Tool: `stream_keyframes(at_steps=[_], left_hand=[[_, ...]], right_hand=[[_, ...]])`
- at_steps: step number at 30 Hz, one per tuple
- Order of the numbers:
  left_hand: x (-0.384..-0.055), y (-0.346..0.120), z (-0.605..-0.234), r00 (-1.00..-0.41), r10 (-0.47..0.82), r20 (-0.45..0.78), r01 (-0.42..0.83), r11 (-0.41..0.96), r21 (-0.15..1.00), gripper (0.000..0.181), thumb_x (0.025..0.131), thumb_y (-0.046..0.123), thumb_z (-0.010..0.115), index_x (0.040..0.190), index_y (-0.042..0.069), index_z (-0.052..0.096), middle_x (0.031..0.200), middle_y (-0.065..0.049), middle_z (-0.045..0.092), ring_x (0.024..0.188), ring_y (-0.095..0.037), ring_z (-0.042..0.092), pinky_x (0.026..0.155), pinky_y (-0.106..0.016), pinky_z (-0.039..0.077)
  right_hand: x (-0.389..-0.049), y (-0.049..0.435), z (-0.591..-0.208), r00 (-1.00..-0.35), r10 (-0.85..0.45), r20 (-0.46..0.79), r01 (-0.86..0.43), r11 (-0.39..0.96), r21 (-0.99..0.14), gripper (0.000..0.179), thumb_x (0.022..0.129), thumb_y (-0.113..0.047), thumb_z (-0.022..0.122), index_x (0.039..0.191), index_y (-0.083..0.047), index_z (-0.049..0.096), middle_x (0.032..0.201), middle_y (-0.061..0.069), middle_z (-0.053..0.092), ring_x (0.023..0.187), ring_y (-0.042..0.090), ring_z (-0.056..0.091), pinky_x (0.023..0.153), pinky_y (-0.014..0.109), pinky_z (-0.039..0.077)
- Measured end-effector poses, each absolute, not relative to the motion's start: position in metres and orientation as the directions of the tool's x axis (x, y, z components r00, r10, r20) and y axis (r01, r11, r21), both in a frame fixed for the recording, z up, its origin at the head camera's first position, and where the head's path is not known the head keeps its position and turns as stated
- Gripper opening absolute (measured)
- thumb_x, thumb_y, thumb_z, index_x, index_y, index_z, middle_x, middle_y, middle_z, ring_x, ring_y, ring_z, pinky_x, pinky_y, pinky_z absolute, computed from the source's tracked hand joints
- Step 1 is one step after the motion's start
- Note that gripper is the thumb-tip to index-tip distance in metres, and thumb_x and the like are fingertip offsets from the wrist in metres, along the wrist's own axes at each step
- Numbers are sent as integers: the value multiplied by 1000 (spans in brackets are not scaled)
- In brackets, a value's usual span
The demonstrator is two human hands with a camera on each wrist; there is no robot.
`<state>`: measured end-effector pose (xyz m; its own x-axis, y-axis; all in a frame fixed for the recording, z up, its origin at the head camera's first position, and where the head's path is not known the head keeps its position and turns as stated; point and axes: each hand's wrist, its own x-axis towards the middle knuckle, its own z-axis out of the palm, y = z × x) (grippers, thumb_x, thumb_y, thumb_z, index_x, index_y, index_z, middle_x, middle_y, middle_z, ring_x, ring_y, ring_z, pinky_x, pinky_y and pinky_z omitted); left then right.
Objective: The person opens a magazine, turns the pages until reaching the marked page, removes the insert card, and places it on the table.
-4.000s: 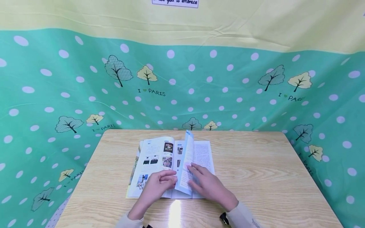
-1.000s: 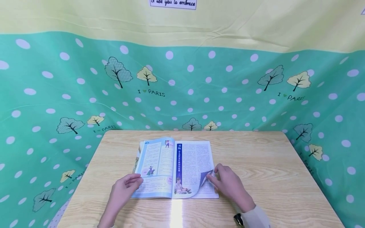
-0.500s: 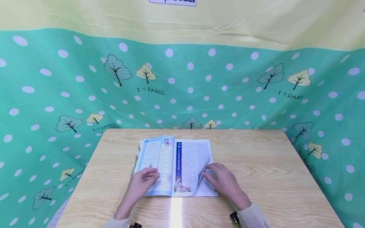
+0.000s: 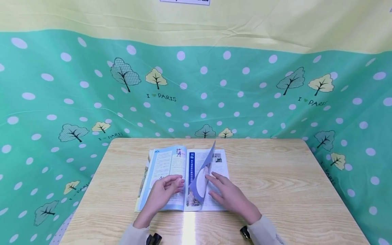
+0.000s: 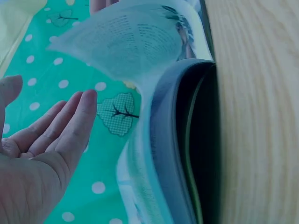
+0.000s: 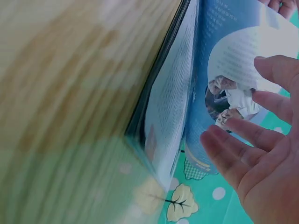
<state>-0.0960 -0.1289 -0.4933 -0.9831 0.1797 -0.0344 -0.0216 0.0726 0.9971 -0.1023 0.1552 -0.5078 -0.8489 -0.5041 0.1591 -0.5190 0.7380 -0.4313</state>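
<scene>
An open magazine (image 4: 163,161) lies on the table, text and small pictures on its pages. One leaf (image 4: 200,182) stands raised near the middle, leaning left, its blue side with a round photo facing right. My right hand (image 4: 231,197) is against that leaf, and in the right wrist view its fingers (image 6: 254,133) are spread and extended along the blue side. My left hand (image 4: 163,192) hovers over the left page, fingers loosely bent, holding nothing. In the left wrist view the left hand (image 5: 46,149) is apart from the raised leaf (image 5: 126,44).
The wooden table (image 4: 275,170) extends to both sides of the magazine. A green dotted curtain (image 4: 245,117) with printed trees hangs behind and beside it. Dark bands (image 4: 154,239) sit at the wrists, and a bright glare strip (image 4: 188,226) shows on the front of the table.
The leaf's curled lower right corner has become a leaf raised upright. My right hand has moved left with it, and my left hand has shifted right. Four seconds ago another spread showed.
</scene>
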Motion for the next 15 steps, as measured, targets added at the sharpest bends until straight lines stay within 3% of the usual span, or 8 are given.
stream_keyframes(at_steps=[7,15], left_hand=[[-94,-126,-489,-978,196,-74,-63,60,996,41,93,15,74,122,-11,63,106,-22,71,94,-40,71,79,-33,63],[-90,-124,-496,-982,142,-124,-112,89,990,33,89,1,72,118,-11,65,94,-19,73,82,-37,73,72,-31,64]], right_hand=[[-104,144,-503,-838,-536,105,-525,739,-423,65,97,-36,67,154,-22,40,155,16,38,133,36,47,100,52,52],[-104,141,-500,-839,-542,54,-512,751,-418,68,97,-38,66,156,-22,36,156,16,36,134,37,45,102,53,51]])
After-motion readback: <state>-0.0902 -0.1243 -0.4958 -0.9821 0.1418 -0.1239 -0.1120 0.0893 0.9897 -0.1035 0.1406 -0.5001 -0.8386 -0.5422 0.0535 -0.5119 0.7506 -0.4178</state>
